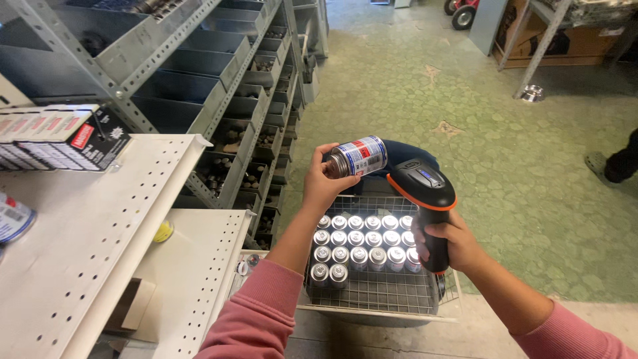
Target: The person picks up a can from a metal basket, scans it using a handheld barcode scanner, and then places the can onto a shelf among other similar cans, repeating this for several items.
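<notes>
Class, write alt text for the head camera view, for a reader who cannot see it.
A person's left hand holds a small metal can on its side in front of a black and orange handheld scanner gripped in the right hand. Below, a wire basket holds rows of similar cans, beside white shelves.

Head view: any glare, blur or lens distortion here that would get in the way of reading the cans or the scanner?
Head view: strong glare whitens the tops of the cans in the wire basket; the held can in the left hand and the scanner in the right hand are sharp; wide-angle distortion bows the shelf and bin racks at the edges; the floor is evenly lit.
</notes>
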